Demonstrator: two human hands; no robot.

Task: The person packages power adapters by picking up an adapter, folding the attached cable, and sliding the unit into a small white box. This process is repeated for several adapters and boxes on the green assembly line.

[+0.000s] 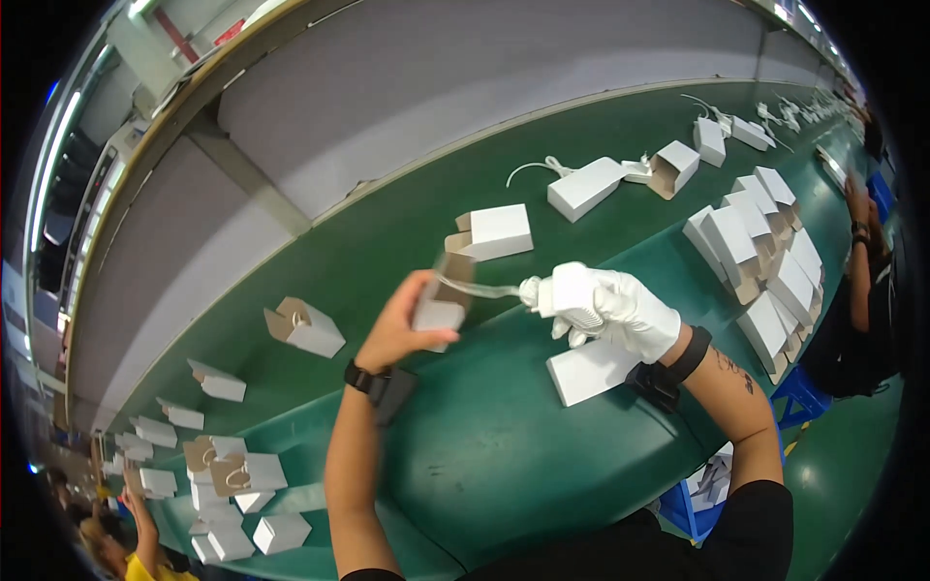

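My bare left hand (pixel 392 324) grips a small white box (pixel 438 315) by its side. The box's brown-lined flap (pixel 455 271) stands open, and motion blurs it. In my white-gloved right hand (pixel 620 315) is a white block-shaped device (pixel 573 293) with a ribbed side, perhaps a power adapter. A bundled white cable (pixel 528 292) sits at its left end, and a pale strand stretches from there toward the open box. Beneath the gloved hand, a closed white box (pixel 589 373) lies on the green work surface (pixel 484 455), partly hidden by that hand and wrist.
Beyond my hands, a green belt (pixel 387 232) carries white boxes (pixel 499 230) and cabled devices. Stacked open boxes (pixel 760 242) stand at right, more boxes (pixel 232 474) at lower left. A blue bin (pixel 693 499) is by my right elbow. Other people work at both ends.
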